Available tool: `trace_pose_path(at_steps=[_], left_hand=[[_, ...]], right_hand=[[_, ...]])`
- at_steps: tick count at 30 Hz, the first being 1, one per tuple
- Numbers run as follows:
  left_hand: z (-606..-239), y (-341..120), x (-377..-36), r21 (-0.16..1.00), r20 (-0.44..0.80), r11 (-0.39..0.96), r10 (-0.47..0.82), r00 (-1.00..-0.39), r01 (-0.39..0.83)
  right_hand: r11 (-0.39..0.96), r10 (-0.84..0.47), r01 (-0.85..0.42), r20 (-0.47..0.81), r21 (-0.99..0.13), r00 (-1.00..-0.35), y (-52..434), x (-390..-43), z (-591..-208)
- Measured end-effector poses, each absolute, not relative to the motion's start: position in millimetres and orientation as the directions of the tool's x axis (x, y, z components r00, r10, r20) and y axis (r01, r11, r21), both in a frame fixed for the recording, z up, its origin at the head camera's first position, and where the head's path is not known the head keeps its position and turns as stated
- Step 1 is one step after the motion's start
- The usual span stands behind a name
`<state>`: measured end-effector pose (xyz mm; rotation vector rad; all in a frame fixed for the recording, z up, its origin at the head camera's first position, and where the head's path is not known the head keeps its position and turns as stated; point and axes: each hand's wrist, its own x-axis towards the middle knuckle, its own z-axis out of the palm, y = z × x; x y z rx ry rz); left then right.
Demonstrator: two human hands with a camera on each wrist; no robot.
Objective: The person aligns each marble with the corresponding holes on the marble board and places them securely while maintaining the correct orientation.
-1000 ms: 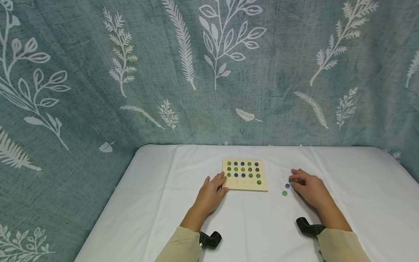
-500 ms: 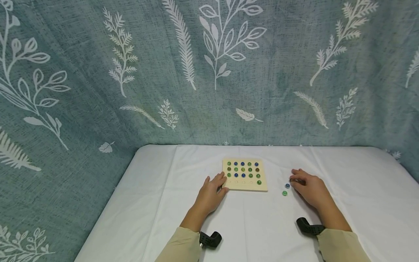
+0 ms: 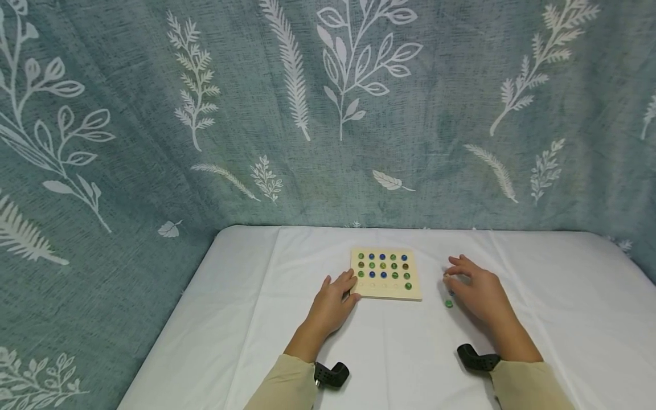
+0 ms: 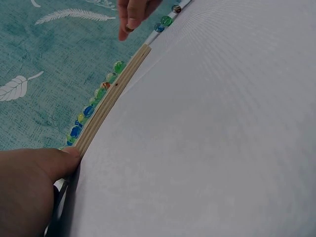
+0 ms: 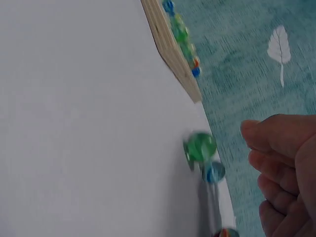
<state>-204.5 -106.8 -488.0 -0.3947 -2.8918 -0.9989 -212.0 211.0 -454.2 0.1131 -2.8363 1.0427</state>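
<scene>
Loose green marble (image 3: 449, 303) and blue marble (image 5: 215, 172) lie beside a curled right hand (image 3: 474, 287) pinching a marble; flat left hand (image 3: 332, 303) steadies the square wooden board (image 3: 386, 273) mid-table

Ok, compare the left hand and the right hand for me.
The left hand rests with its fingertips against the wooden board; the right hand is apart from the board, beside a loose green marble. The left fingers lie fairly straight; the right hand's are curled. Both rest on the white cloth.
</scene>
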Motion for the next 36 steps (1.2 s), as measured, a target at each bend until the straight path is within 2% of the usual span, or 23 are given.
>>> trace_pose_path(at_steps=[5, 19, 26, 36], left_hand=[[-488.8, -106.5, -204.6, 0.589, 0.140, 0.765, 0.219, -0.966, 0.259], [-488.3, -106.5, -204.0, 0.597, 0.140, 0.758, 0.225, -0.964, 0.263], [-489.3, -106.4, -203.8, 0.587, 0.169, 0.757, 0.231, -0.958, 0.287], [-489.3, -106.2, -203.5, 0.585, 0.147, 0.767, 0.219, -0.964, 0.264]], right_hand=[[0.755, -0.073, -0.131, 0.116, -0.642, -0.991, 188.1, -215.2, -450.4], [0.741, -0.237, -0.291, 0.170, -0.605, -0.957, 132.9, -219.9, -457.0], [0.781, -0.243, -0.299, 0.174, -0.548, -0.954, 126.1, -219.9, -460.0], [0.783, -0.255, -0.304, 0.165, -0.542, -0.953, 126.0, -220.0, -462.3]])
